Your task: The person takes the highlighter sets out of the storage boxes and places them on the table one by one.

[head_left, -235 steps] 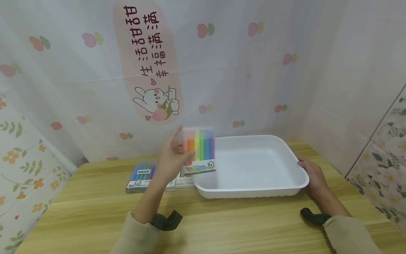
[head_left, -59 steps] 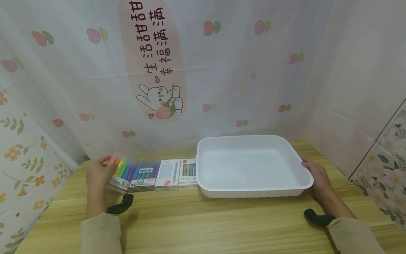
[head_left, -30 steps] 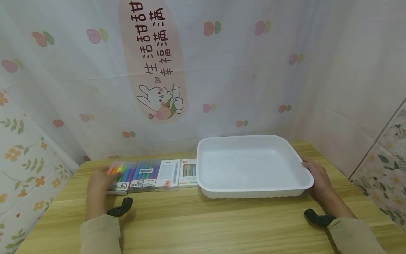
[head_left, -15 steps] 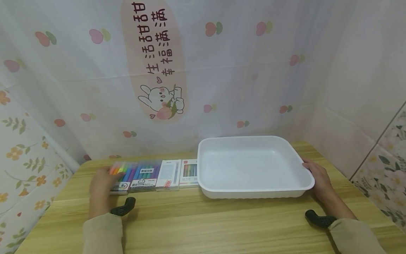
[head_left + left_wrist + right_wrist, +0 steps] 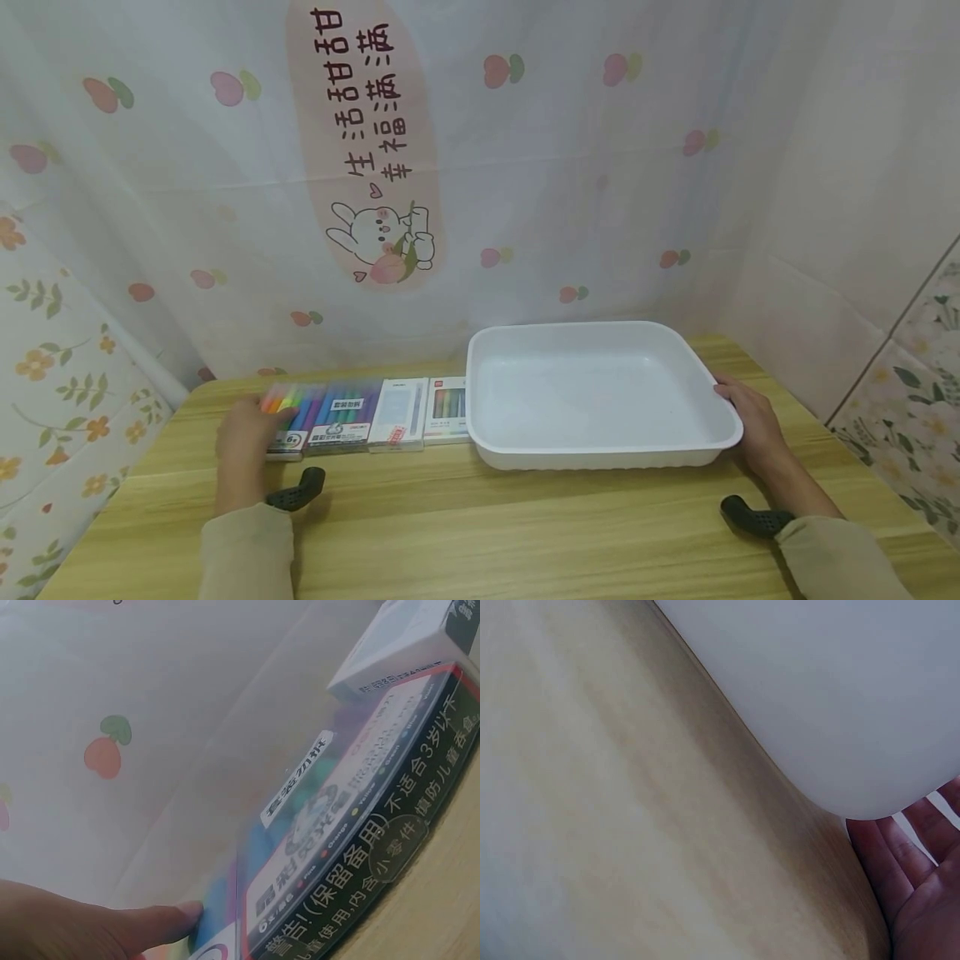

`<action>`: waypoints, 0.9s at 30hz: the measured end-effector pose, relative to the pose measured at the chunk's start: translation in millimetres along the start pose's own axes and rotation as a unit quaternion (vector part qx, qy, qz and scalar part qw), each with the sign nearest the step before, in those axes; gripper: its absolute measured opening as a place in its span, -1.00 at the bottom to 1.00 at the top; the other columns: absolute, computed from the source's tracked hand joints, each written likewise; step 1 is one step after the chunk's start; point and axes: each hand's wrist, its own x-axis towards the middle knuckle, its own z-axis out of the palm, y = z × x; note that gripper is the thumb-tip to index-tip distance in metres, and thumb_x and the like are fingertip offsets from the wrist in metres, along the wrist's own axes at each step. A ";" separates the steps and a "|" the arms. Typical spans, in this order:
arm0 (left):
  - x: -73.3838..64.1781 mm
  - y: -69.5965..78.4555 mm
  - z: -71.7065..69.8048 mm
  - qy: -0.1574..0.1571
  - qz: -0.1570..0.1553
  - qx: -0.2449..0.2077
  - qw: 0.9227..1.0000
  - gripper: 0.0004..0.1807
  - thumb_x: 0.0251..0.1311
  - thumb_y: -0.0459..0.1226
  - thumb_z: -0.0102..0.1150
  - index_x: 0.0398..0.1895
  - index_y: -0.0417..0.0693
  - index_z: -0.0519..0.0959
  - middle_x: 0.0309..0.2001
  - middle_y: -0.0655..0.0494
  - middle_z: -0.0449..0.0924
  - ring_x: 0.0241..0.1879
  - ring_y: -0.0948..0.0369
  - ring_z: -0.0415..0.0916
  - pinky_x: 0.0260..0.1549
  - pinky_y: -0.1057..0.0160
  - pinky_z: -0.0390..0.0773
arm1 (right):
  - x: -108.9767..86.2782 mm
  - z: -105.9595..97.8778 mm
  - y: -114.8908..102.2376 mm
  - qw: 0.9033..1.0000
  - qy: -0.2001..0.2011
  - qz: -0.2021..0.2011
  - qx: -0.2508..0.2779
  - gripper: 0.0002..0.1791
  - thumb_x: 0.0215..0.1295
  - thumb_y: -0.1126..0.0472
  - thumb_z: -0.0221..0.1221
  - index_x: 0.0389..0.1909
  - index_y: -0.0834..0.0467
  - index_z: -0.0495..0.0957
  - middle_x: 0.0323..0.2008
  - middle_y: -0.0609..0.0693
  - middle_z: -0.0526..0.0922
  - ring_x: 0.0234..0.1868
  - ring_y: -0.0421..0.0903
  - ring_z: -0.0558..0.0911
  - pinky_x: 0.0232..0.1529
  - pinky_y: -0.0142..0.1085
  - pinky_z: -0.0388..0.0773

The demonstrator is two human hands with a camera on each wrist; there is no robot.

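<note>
My left hand point(image 5: 246, 437) is at the left end of a row of flat packs, with the thumb point(image 5: 161, 926) on a clear pack of rainbow-coloured highlighters point(image 5: 303, 415). This pack lies on the table, and its left side is hidden by the hand. Right beside it is a second pack of highlighters point(image 5: 347, 412), with dark warning print along its edge in the left wrist view. My right hand point(image 5: 753, 421) holds the right side of a white plastic tray point(image 5: 600, 460), thumb at the rim; in the right wrist view its fingers point(image 5: 911, 855) show past the tray's corner.
A white box point(image 5: 397, 412) with a red sticker and a white pack of coloured pens point(image 5: 447, 412) continue the row up to the tray. All stand on a wood-grain table point(image 5: 480, 533), against a patterned curtain point(image 5: 562, 167). Black wrist mounts point(image 5: 753, 517) jut inward from both sleeves.
The left hand has brought the rainbow highlighters from beside the tray to the row's left end, where the pack went from tilted to flat and aligned. The right hand stays at the tray.
</note>
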 end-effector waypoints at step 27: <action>-7.4 5.6 3.5 0.026 0.001 0.032 0.999 -0.30 0.36 -0.03 0.13 0.27 -0.48 0.34 -0.05 -0.39 0.53 -0.10 -0.22 0.43 -0.22 -0.03 0.47 | 0.2 0.3 0.5 0.999 0.002 -0.011 0.030 -0.31 0.64 -0.05 -0.42 0.54 0.35 0.06 0.47 0.48 0.14 -0.20 -0.81 0.36 -0.21 -0.69 0.51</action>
